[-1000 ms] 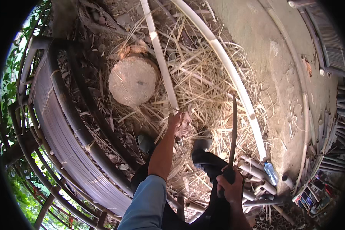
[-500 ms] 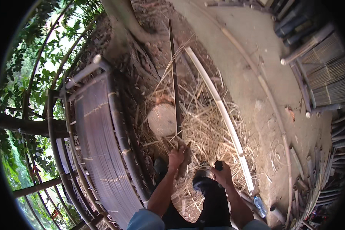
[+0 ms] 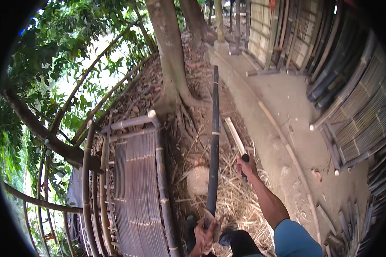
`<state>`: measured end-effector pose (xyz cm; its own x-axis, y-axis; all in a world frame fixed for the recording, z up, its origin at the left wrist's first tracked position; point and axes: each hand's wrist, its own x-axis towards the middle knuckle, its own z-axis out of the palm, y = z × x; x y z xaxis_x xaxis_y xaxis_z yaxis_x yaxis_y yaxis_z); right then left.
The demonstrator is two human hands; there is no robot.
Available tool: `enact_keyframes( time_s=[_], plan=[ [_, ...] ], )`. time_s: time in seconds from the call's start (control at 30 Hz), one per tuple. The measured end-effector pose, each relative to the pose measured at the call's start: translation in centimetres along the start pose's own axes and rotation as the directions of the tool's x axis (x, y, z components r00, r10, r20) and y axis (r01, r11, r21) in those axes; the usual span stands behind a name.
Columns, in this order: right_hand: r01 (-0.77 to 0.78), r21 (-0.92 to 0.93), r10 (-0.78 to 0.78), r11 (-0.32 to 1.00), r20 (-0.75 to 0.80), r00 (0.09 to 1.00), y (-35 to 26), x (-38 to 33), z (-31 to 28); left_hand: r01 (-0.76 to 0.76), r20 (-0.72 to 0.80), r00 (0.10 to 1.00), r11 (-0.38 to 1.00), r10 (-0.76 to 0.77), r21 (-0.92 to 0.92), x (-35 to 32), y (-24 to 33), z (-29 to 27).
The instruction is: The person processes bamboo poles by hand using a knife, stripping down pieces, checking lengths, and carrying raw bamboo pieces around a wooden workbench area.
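Observation:
My left hand (image 3: 203,235), low in the picture, is closed round the near end of a long dark bamboo pole (image 3: 214,141). The pole points away from me, past a round pale chopping block (image 3: 198,180). A tan patch beside my left fingers is too unclear to name. Farther forward and to the right, my right hand (image 3: 247,167) is closed round a short black tool (image 3: 245,157); its ends show above and below the fist, but its kind is unclear. Beyond that fist lies a pale split bamboo strip (image 3: 234,133), partly hidden by my hand and arm.
A bamboo bench (image 3: 137,188) stands along my left, with a bamboo railing (image 3: 90,188) behind it. Shavings (image 3: 231,201) cover the ground around my feet. A tree trunk (image 3: 167,47) rises ahead. Bamboo furniture (image 3: 364,107) and cut pieces (image 3: 351,222) are on the right.
The view has tilted up, showing more ahead. My right arm has reached forward with the black tool. The dark pole now shows its broad side and stays in my left hand.

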<state>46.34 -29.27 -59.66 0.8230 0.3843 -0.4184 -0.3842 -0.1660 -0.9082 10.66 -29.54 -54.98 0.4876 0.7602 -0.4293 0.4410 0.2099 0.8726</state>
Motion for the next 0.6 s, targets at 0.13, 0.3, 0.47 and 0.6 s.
enact_keyframes(
  time_s=[0.13, 0.3, 0.47, 0.6],
  plan=[
    [-0.066, 0.345, -0.011, 0.936, 0.216, 0.976, -10.0, 3.2, 5.3, -0.224, -0.058, 0.973, 0.975, 0.224, 0.0, -1.2, -1.9, -1.7],
    [-0.042, 0.374, -0.046, 0.927, 0.223, 0.974, -22.1, 0.5, 11.3, -0.37, -0.063, 0.929, 0.926, 0.366, -0.079, 1.6, -2.8, -1.2],
    [0.479, -0.106, -0.475, 0.871, 0.069, 0.878, -24.0, -7.2, 13.9, -0.622, 0.767, 0.627, 0.68, 0.137, 0.387, 17.4, -7.8, -6.5],
    [0.522, -0.379, -0.625, 0.764, -0.234, 0.745, -18.6, -12.2, 11.4, -0.815, 0.743, 0.576, 0.317, 0.342, 0.486, 29.3, 8.9, -14.2]
  ],
)
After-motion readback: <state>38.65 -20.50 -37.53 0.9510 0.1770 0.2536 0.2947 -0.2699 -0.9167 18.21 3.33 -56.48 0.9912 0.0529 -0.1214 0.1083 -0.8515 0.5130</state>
